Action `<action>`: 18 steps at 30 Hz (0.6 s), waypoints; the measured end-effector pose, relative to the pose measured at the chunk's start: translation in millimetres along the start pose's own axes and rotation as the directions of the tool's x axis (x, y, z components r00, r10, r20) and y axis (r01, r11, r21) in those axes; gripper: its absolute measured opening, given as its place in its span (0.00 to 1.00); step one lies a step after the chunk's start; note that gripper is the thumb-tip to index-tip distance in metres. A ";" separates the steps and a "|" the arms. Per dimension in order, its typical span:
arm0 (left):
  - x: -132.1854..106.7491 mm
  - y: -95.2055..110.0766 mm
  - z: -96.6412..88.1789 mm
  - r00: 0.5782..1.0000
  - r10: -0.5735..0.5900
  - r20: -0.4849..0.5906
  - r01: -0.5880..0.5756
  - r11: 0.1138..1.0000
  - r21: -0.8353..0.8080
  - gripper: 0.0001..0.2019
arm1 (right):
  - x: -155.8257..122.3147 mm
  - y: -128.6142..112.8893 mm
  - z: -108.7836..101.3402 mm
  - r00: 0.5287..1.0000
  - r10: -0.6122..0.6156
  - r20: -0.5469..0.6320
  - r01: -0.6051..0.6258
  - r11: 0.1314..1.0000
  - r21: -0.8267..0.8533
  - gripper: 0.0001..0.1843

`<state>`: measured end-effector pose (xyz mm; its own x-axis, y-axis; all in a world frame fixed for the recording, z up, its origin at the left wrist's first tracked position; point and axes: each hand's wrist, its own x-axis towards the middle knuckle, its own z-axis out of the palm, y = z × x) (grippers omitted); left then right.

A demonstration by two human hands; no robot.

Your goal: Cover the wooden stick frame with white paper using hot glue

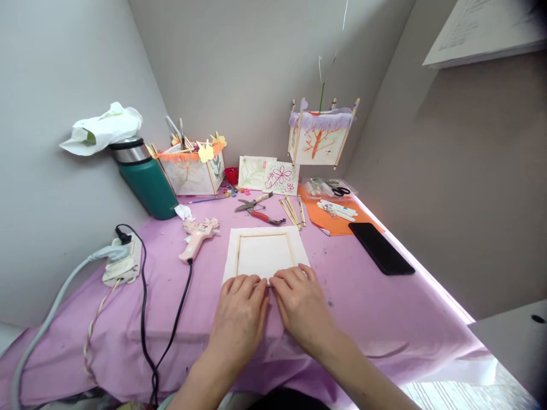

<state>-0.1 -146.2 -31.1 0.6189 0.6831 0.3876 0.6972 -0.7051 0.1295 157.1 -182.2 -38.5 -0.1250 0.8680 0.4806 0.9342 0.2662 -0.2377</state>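
Observation:
A sheet of white paper [262, 250] lies on the purple cloth in front of me. On it rests a rectangular frame of thin wooden sticks [237, 256]; its top and sides show, while most of the near side is hidden under my fingers. My left hand [241, 310] holds down the near edge at the left, fingers bent and close together. Beside it, my right hand [301, 299] presses the same edge further right, fingers curled over it. The two thumbs almost meet in the middle.
A pink glue gun [199, 238] and its cord lie left, near a power strip [123, 262]. Pruning shears [258, 209], short sticks [290, 212] and a black phone [380, 249] lie beyond and right. A green bottle [147, 182] and decorated paper box [190, 173] stand behind; a paper lantern [322, 139] hangs.

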 end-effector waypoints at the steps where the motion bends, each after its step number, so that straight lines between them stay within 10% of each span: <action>1: 1.4 1.2 3.3 1.000 0.001 0.023 -0.001 1.000 -0.019 0.12 | 1.0 -0.7 3.7 1.000 -0.005 0.017 0.005 1.000 0.005 0.09; 18: 1.5 -2.7 7.5 0.995 0.034 -0.092 -0.039 0.998 -0.053 0.12 | -6.0 17.3 -10.7 1.000 -0.006 -0.019 0.005 1.000 -0.026 0.07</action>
<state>1.6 -141.8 -37.7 0.6068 0.6382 0.4738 0.6522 -0.7405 0.1623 177.7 -187.3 -36.4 -0.1241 0.8583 0.4978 0.9419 0.2597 -0.2131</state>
